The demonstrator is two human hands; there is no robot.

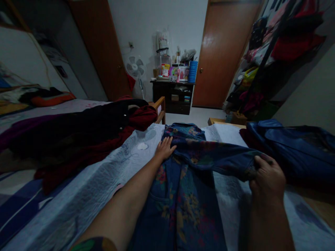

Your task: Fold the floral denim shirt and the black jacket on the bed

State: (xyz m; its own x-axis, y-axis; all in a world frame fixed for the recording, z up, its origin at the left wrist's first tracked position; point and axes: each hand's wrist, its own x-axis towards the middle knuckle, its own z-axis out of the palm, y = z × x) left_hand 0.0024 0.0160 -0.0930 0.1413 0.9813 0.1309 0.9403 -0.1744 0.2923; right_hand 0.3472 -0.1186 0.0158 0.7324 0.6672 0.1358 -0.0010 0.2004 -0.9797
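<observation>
A blue floral garment [183, 195] lies spread lengthwise on the pale quilted bed cover [89, 188] in front of me. My left hand [164, 148] rests flat, fingers apart, on the garment's left shoulder near the collar. My right hand [268, 177] is closed on the end of the garment's right sleeve [222, 158], which stretches across from the shoulder toward the right.
A heap of dark red and black clothes [86, 136] lies on the bed to the left. A folded blue jacket [290, 146] sits at the right. Beyond the bed are a dark cabinet [172, 96], a fan [136, 68], a brown door [222, 52] and a loaded clothes rack [264, 59].
</observation>
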